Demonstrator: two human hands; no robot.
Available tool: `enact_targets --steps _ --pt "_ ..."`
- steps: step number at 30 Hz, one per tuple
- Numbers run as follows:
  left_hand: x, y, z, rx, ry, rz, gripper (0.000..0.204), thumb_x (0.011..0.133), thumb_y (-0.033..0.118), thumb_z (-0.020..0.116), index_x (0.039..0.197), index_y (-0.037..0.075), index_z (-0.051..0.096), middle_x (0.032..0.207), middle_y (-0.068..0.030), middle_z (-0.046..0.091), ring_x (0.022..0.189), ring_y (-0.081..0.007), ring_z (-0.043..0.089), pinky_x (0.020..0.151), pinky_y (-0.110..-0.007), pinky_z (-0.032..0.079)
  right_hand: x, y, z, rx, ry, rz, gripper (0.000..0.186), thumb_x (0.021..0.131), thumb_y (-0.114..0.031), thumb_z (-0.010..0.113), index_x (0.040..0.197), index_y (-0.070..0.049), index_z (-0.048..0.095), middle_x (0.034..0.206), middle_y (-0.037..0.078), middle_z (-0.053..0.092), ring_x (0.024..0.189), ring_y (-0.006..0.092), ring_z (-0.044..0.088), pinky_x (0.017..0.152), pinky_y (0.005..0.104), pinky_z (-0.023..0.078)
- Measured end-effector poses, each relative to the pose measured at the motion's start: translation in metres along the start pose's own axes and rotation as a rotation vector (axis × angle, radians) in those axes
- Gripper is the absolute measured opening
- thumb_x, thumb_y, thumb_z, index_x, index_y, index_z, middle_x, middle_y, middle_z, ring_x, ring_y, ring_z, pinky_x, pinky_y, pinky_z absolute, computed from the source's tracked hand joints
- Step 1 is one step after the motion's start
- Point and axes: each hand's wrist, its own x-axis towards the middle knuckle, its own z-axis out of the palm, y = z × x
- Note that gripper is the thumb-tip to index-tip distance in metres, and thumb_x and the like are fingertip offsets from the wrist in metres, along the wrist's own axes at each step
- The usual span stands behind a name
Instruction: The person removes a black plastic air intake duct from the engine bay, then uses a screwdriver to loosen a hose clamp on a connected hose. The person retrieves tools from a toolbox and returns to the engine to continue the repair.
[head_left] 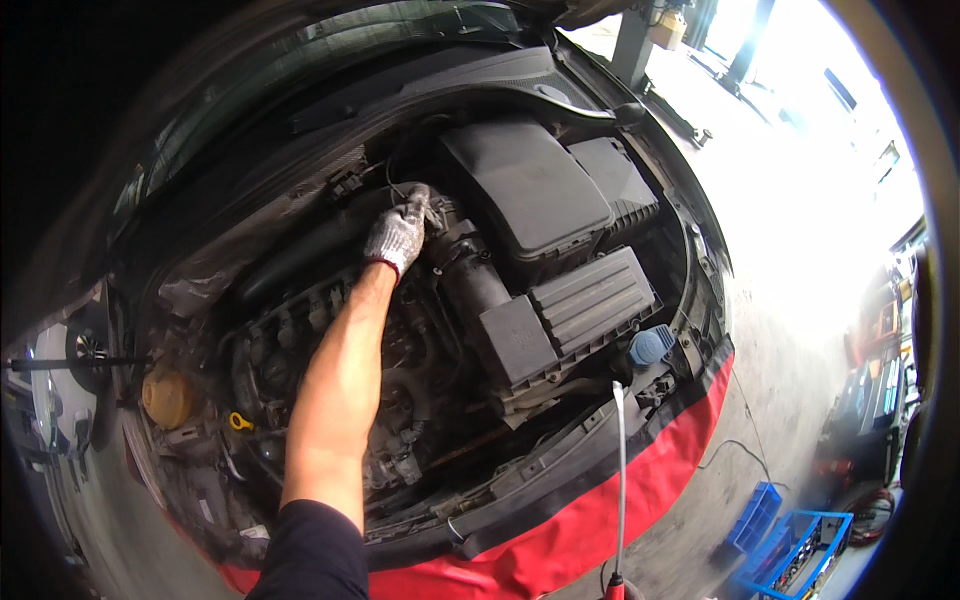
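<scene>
- Left hand [398, 238], gloved, at the upper end of the black duct [478, 284], left of the black box [525, 190]; whether its fingers [418, 198] clamp anything cannot be told.
- Good practice, presumably: light, square pressure, forearm [340, 400] clear of engine parts [275, 365].

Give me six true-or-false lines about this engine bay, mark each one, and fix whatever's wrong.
1. The left hand is gloved, and the forearm is bare. True.
2. Everything draped along the near edge is green. False: the cover there is red.
3. A blue cap shows to the right of the forearm. True.
4. Nothing yellow shows left of the forearm. False: a yellow ring does.
5. Blue crates show at the picture's lower right. True.
6. Both hands are in view. False: only the left one is.
</scene>
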Motion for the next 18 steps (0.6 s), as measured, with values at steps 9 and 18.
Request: enact_targets --steps 9,18 --pt "-0.005 0.045 -0.001 0.525 -0.132 -0.010 0.066 0.099 0.057 0.044 0.119 0.000 0.070 0.125 -0.0277 0.065 0.120 -0.0436 0.061 0.102 -0.051 0.049 0.070 -0.040 0.023 -0.025 -0.233 -0.353 0.055 0.089 -0.009 0.077 0.139 0.000 0.057 0.096 0.002 0.064 0.072 0.0100 0.057 0.064 0.0241 0.048" --pt "-0.013 0.047 0.012 0.360 -0.083 0.039 0.057 0.099 0.050 0.050 0.107 -0.002 0.070 0.109 -0.0299 0.068 0.108 -0.0473 0.064 0.091 -0.053 0.050 0.213 -0.144 0.025 -0.342 -0.448 -0.552 0.060 0.080 -0.023 0.085 0.129 0.003 0.061 0.107 0.018 0.071 0.100 0.0255 0.071 0.091 0.0372 0.055"
